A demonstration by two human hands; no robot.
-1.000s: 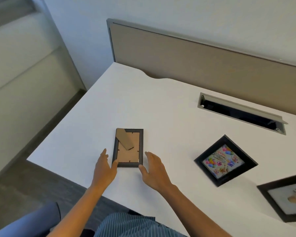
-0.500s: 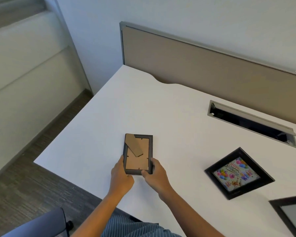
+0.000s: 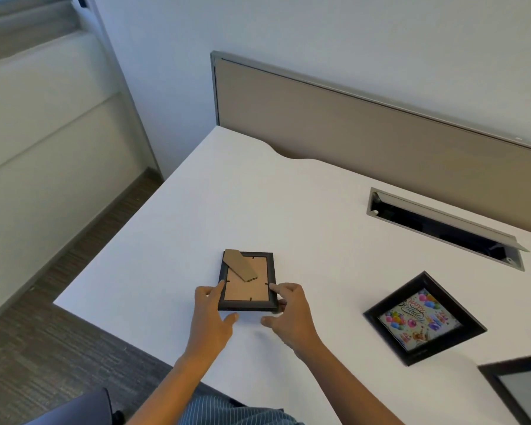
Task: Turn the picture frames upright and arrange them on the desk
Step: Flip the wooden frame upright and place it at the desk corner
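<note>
A small black picture frame lies face down on the white desk, its brown cardboard back and folded stand showing. My left hand grips its near left corner and my right hand grips its near right corner; the near edge is lifted slightly off the desk. To the right, a black frame with a colourful birthday picture lies face up, turned diagonally. A third dark frame lies flat at the lower right, cut off by the image edge.
An open cable slot with a grey flap is set into the desk at the back right. A beige divider panel runs along the desk's far edge. The desk's left edge drops to a dark carpet floor. A grey chair edge shows below.
Both hands moved from beside the face-down frame to gripping its near corners, and its near edge has lifted a little. The view shifted left and closer.
</note>
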